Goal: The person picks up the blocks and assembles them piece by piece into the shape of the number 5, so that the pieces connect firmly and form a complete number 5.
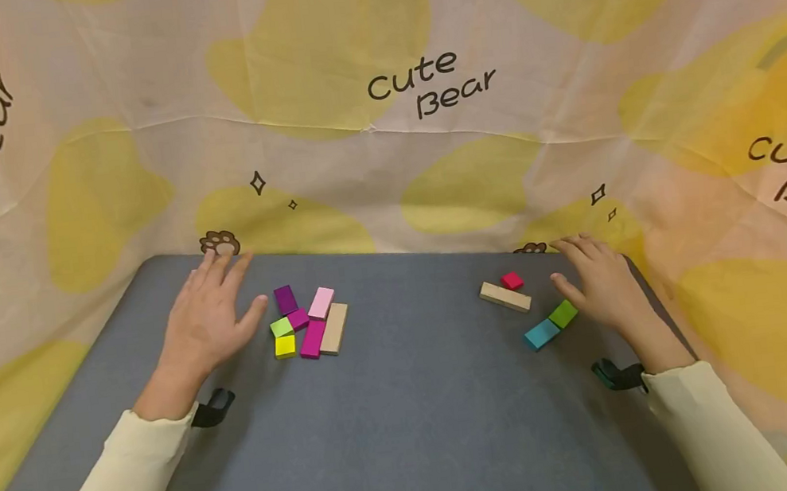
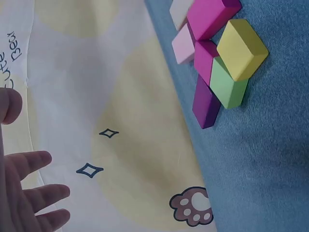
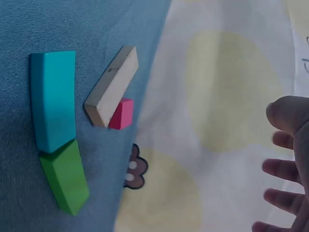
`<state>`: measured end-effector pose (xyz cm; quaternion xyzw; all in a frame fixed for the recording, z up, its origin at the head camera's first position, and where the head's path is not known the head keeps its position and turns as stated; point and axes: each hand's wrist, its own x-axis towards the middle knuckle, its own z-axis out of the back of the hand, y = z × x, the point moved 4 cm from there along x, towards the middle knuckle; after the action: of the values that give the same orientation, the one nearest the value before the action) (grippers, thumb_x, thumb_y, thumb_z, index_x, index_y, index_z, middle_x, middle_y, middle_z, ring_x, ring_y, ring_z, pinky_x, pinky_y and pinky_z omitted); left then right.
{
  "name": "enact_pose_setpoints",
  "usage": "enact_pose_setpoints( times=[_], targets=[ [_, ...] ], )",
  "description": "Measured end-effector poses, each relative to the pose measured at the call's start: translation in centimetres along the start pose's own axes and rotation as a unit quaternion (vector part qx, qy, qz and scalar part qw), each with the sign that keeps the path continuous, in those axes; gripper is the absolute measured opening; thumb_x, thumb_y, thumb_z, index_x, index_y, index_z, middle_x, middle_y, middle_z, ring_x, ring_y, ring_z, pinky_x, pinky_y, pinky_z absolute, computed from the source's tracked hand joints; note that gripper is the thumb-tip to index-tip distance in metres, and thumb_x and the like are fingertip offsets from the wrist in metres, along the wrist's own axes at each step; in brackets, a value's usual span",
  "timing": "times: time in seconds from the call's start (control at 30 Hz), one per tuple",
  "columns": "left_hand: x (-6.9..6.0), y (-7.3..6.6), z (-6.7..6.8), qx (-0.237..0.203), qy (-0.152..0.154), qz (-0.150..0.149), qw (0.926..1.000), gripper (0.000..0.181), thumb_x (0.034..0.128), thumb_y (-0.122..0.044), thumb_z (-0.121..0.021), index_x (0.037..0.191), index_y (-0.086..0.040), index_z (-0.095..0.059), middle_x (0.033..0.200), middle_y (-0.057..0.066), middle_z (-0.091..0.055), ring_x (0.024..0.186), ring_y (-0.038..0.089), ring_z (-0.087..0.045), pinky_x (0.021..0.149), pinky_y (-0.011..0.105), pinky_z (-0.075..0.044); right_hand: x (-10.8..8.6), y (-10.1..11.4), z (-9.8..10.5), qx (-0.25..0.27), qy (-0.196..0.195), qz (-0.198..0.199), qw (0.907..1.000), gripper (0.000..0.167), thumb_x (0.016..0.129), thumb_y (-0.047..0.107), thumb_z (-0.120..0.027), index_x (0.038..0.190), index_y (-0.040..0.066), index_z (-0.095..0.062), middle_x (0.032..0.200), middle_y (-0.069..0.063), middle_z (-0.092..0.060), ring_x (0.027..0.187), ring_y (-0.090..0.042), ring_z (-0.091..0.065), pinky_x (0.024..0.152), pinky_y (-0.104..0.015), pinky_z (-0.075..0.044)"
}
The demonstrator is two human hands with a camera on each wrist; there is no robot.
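My left hand (image 1: 203,321) hovers with fingers spread, left of a cluster of blocks, touching none. That cluster has a purple block (image 1: 285,299), a small magenta block (image 1: 298,319), a lime block (image 1: 282,327), a yellow block (image 2: 243,50), a long magenta block (image 1: 313,339), a pale pink block (image 1: 321,303) and a plain wooden block (image 1: 334,329). Over at the right, my right hand (image 1: 603,287) is held out, fingers extended and holding nothing. Nearest it lies a green block (image 3: 65,179), end to end with a blue block (image 3: 54,101). Behind them, a wooden block (image 1: 505,297) sits against a pinkish-red block (image 3: 122,114).
A grey-blue table (image 1: 412,419) carries both groups, with a wide gap between them. Printed cloth (image 1: 316,53) hangs behind the table and at both sides. Dark straps with a small device (image 1: 215,408) circle the wrists.
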<state>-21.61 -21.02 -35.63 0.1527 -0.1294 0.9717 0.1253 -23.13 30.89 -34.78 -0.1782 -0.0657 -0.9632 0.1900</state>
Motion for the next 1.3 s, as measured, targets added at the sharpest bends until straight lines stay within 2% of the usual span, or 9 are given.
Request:
enact_pose_setpoints(
  times=[0.13,0.3,0.5,0.7,0.87,0.97,1.13,1.3],
  targets=[
    [0.0,-0.2,-0.1,-0.009,-0.015,-0.003,0.9998,0.064,0.0908,-0.039,-0.052,0.145,-0.007,-0.040,0.145,0.023,-0.042,0.138,0.044,-0.032,0.104,0.064,-0.032,0.9,-0.6,-1.5,0.055,0.028,0.002,0.9981,0.042,0.092,0.018,-0.063,0.129,0.003,-0.054,0.128,-0.022,-0.055,0.121,-0.046,-0.045,0.098,-0.065,-0.034],
    [0.0,-0.5,-0.4,-0.015,-0.014,0.001,0.9998,0.063,0.0887,-0.040,-0.057,0.140,-0.005,-0.046,0.135,0.022,-0.052,0.125,0.043,-0.046,0.094,0.062,-0.041,2.2,-1.5,-3.7,0.118,0.095,-0.025,0.9881,0.040,0.095,0.019,-0.059,0.131,0.003,-0.054,0.131,-0.023,-0.053,0.121,-0.043,-0.047,0.098,-0.061,-0.038],
    [-0.3,-1.0,-1.3,-0.021,-0.003,0.002,0.9998,0.060,0.0885,-0.042,-0.058,0.134,-0.003,-0.050,0.128,0.022,-0.057,0.115,0.042,-0.052,0.086,0.060,-0.047,3.4,-2.2,-6.2,0.153,0.146,-0.048,0.9762,0.038,0.096,0.018,-0.056,0.132,0.004,-0.053,0.134,-0.023,-0.049,0.122,-0.042,-0.048,0.097,-0.059,-0.041],
    [-0.8,-1.7,-3.0,-0.029,0.018,0.013,0.9993,0.060,0.0864,-0.045,-0.060,0.130,-0.004,-0.053,0.120,0.017,-0.062,0.105,0.036,-0.058,0.075,0.053,-0.053,4.2,-2.6,-8.2,0.165,0.178,-0.048,0.9689,0.037,0.096,0.013,-0.055,0.131,0.002,-0.054,0.134,-0.022,-0.051,0.125,-0.042,-0.046,0.098,-0.059,-0.040],
    [-1.3,-2.3,-4.7,-0.055,0.037,0.024,0.9975,0.058,0.0840,-0.048,-0.062,0.126,-0.008,-0.057,0.117,0.014,-0.065,0.101,0.032,-0.062,0.072,0.050,-0.054,4.3,-2.8,-9.4,0.167,0.196,-0.054,0.9647,0.035,0.095,0.009,-0.053,0.130,0.001,-0.055,0.138,-0.024,-0.047,0.127,-0.044,-0.045,0.099,-0.060,-0.040],
    [-1.6,-2.8,-5.6,-0.066,0.045,0.026,0.9965,0.056,0.0821,-0.047,-0.064,0.123,-0.010,-0.060,0.107,0.011,-0.068,0.090,0.025,-0.063,0.065,0.043,-0.054,4.3,-2.8,-9.9,0.167,0.202,-0.053,0.9636,0.035,0.094,0.005,-0.053,0.128,0.001,-0.057,0.138,-0.026,-0.047,0.127,-0.046,-0.045,0.098,-0.061,-0.040],
    [-1.8,-3.7,-6.9,-0.080,0.040,0.018,0.9959,0.052,0.0775,-0.046,-0.068,0.117,-0.012,-0.064,0.085,0.003,-0.065,0.068,0.013,-0.054,0.051,0.029,-0.043,4.2,-3.0,-10.6,0.157,0.215,-0.058,0.9622,0.034,0.093,0.003,-0.054,0.127,0.002,-0.058,0.140,-0.027,-0.046,0.131,-0.047,-0.040,0.100,-0.062,-0.038],
    [-1.7,-4.3,-8.0,-0.092,0.046,0.027,0.9943,0.050,0.0731,-0.047,-0.071,0.111,-0.014,-0.065,0.075,-0.001,-0.062,0.060,0.010,-0.049,0.047,0.026,-0.036,4.0,-3.3,-11.2,0.150,0.222,-0.066,0.9613,0.034,0.093,0.002,-0.055,0.127,0.002,-0.058,0.142,-0.028,-0.042,0.132,-0.048,-0.038,0.101,-0.062,-0.038]
  ],
)
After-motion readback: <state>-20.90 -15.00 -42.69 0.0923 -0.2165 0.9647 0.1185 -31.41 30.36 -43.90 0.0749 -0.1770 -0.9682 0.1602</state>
